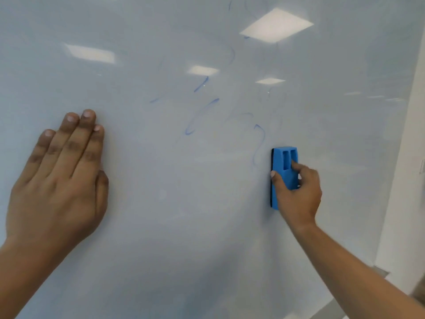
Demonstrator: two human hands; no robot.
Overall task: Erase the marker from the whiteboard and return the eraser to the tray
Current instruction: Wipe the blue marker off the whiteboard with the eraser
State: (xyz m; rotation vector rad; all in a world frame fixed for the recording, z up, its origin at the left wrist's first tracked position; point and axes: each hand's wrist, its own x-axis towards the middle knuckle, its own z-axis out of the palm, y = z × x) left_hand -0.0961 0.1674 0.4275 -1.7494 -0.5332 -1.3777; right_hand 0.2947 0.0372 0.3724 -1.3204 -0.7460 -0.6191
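Observation:
A glossy whiteboard [161,215] fills the view. Faint blue marker strokes [197,116] run across its middle and upper part, some half smeared. My right hand [299,194] grips a blue eraser [284,157] with a dark felt face and holds it upright against the board, just below and right of a curved blue stroke [259,139]. My left hand [59,180] lies flat on the board at the left, fingers together and pointing up, holding nothing. No tray is in view.
The board's right edge [400,157] meets a white wall [411,180]. A grey ledge or frame piece [380,270] shows at the lower right behind my forearm. Ceiling lights [276,25] reflect in the board.

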